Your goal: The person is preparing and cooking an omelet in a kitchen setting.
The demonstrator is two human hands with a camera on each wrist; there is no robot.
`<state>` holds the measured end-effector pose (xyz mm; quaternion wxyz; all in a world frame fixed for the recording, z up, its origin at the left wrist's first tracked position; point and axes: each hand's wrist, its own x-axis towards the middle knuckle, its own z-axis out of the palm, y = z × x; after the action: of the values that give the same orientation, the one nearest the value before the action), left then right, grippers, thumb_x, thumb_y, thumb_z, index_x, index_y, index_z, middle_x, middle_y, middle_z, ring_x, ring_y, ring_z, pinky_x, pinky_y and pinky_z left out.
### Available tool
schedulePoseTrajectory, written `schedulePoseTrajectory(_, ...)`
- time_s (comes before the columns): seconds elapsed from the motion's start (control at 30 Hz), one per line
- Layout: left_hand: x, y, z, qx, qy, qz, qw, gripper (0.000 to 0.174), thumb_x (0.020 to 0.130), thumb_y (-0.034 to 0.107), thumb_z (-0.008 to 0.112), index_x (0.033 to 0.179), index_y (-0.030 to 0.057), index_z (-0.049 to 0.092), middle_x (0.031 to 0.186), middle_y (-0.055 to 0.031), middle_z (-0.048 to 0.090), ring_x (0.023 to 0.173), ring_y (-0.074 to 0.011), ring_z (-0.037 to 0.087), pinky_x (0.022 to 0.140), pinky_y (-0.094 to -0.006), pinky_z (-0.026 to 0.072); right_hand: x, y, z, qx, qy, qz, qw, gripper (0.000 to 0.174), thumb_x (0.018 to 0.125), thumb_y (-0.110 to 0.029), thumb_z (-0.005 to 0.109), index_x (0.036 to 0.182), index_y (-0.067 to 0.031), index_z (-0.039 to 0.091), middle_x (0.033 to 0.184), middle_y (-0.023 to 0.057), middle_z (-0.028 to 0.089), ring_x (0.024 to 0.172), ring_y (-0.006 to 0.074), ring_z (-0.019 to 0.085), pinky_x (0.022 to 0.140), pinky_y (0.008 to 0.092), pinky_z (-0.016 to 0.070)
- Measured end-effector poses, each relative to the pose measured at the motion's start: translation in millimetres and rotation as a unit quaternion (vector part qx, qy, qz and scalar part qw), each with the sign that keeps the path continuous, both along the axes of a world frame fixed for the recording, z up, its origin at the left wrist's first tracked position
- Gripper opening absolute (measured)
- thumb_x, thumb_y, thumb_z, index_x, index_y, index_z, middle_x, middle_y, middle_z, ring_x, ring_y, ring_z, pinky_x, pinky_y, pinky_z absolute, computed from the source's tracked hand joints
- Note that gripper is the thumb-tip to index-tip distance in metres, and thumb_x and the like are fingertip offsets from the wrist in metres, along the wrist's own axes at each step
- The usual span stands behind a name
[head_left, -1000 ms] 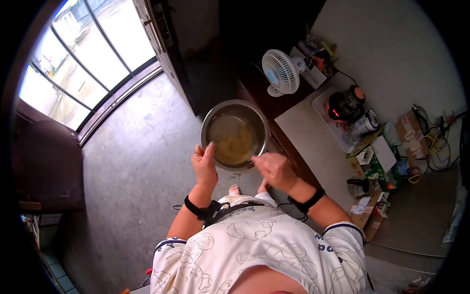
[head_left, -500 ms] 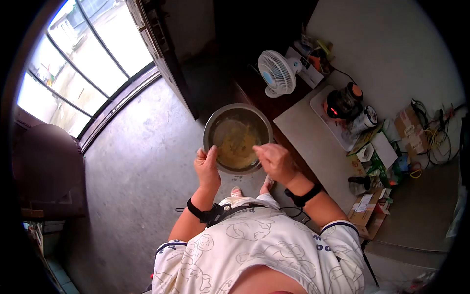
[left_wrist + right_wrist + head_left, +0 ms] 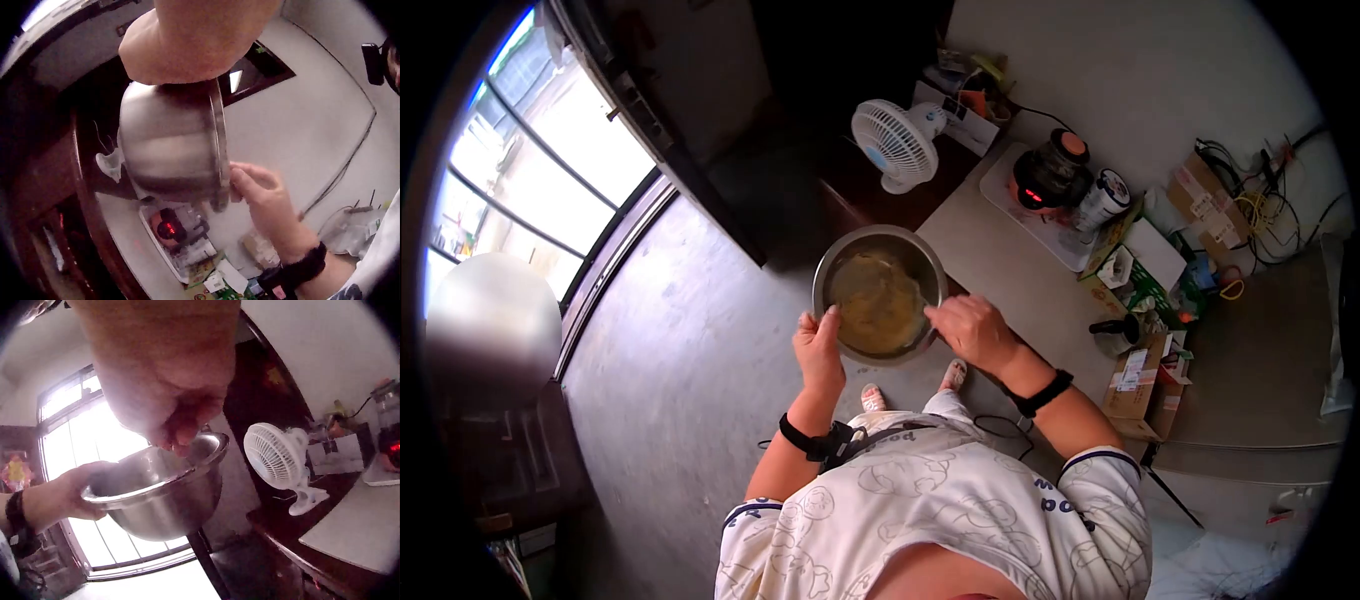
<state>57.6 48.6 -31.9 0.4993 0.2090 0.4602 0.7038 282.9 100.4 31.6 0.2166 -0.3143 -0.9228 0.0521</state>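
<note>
Floor [image 3: 670, 330], grey and a little shiny, spreads under the person [image 3: 940, 490], and on the person's right side stands a table [image 3: 965, 225] with a pale top. Near its edge, in front of the person, the metal bowl [image 3: 169, 140] is held in the air. It turns its mouth upward, to the person's head; being round, it has its axis from base to mouth. The wall is smooth and silver, with softly blurred reflections and a rim turned outward. Inside lies a yellowish mixture [image 3: 880, 308], unevenly spread. Left hand [image 3: 818, 352] clamps the rim, thumb on top. Right hand [image 3: 972, 330] is at the rim's right side, fingers curled closely together; whether they pinch something, I cannot tell.
</note>
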Motion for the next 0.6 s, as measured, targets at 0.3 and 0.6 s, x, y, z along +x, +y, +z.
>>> schedulePoseTrajectory(0.3, 61.1, 43.4, -1.4, -0.025, 0.025, -0.079, 0.996, 0.006, 0.084, 0.012, 0.057, 0.081, 0.0073, 0.054, 0.079, 0.0015, 0.058, 0.074, -0.0060, 0.050, 0.069, -0.0209, 0.0397, 60.5, 19.0, 9.4, -0.006, 0.098, -0.049, 0.994, 0.014, 0.075, -0.009, 0.060, 0.088, -0.0046, 0.063, 0.074, 0.0100, 0.058, 0.067, 0.0261, 0.056, 0.059, 0.0355, 0.0458)
schedulePoseTrajectory(0.6, 162.2, 81.9, -18.3, -0.030, 0.004, -0.080, 0.996, 0.012, 0.085, 0.017, 0.057, 0.077, 0.0104, 0.052, 0.075, 0.0032, 0.055, 0.070, -0.0055, 0.047, 0.061, -0.0210, 0.0386, 105.4, -5.0, -25.0, -0.193, 0.245, -0.165, 0.936, 0.013, 0.079, -0.009, 0.057, 0.089, -0.0026, 0.062, 0.082, 0.0137, 0.062, 0.072, 0.0295, 0.060, 0.062, 0.0343, 0.0491)
